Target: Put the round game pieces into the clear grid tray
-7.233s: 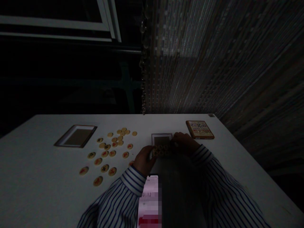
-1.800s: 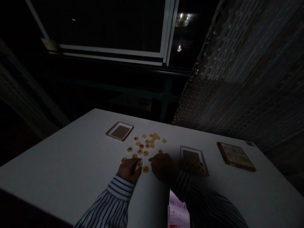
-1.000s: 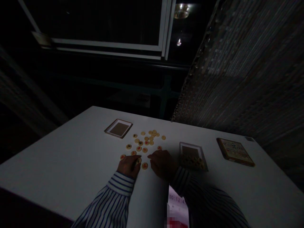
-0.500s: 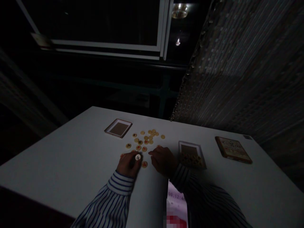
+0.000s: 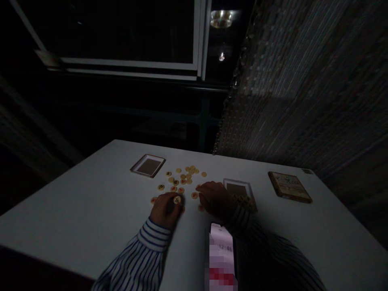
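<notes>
My left hand [image 5: 165,210] is closed on a Chinese chess piece [image 5: 177,200], a round pale disc with a dark character, held tilted between thumb and fingers. Part of another piece shows under that thumb. To its right, my right hand [image 5: 216,201] hovers low over the table with forefinger and thumb apart. Just left of its fingers lies a red-marked piece [image 5: 195,195]; two more red-marked pieces are partly hidden by the hand. Beyond both hands spreads a loose group of pieces [image 5: 183,176], some showing red or black characters, some plain.
On the white table [image 5: 100,194], a shallow tray [image 5: 148,165] stands at the back left. A second tray [image 5: 251,190] holding several pieces sits right of my right hand. Farther right lies a decorated box lid [image 5: 289,186]. A lit phone [image 5: 222,242] is near my right forearm.
My right hand has shifted slightly right, and red-marked pieces now show beside its fingers. The left hand keeps its piece, now covering most of another one. The camera view has shifted a little.
</notes>
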The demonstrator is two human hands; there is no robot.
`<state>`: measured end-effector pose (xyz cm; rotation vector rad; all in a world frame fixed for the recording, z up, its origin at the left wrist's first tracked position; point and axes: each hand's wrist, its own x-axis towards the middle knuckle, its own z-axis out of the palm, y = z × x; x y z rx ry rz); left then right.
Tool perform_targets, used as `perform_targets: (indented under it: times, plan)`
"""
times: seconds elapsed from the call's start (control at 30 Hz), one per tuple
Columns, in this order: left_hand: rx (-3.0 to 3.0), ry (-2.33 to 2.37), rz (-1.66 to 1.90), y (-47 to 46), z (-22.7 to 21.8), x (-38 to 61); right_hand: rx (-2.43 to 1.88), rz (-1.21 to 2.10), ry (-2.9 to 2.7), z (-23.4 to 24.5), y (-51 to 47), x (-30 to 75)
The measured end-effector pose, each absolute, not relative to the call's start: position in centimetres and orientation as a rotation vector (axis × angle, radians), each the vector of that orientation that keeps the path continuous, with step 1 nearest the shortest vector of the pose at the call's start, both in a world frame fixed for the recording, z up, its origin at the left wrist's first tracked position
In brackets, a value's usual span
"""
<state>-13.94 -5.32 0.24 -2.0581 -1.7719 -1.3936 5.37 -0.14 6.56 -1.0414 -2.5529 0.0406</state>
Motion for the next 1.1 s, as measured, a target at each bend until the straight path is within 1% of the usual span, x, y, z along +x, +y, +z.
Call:
perform_targets:
  times: [0.17,0.3,0.43,0.67,0.83,1.1]
  plan:
    - [-2.124,-1.703,-1.462,-5.2,0.7,-13.0,-1.105,0.042,-2.528,7.6,-0.2,7.0]
    - [-2.155,-1.667,-1.508,-5.1,1.1,-12.1,-1.115,-0.016,-2.500,7.5,0.3,8.3]
    - [-2.214,-1.660,-1.463,-4.8,1.5,-11.4,-1.136,-0.056,-2.505,7.2,0.9,9.7]
    - [-2.290,-1.653,-1.373,-4.3,2.8,-10.0,-1.189,-0.030,-2.507,7.2,1.0,11.4]
    - [-2.353,-1.625,-1.397,-3.9,3.1,-9.0,-1.281,-0.030,-2.520,7.3,1.0,12.3]
    - [-2.418,-1.625,-1.390,-3.1,3.2,-7.6,-1.240,0.002,-2.559,7.2,1.4,13.9]
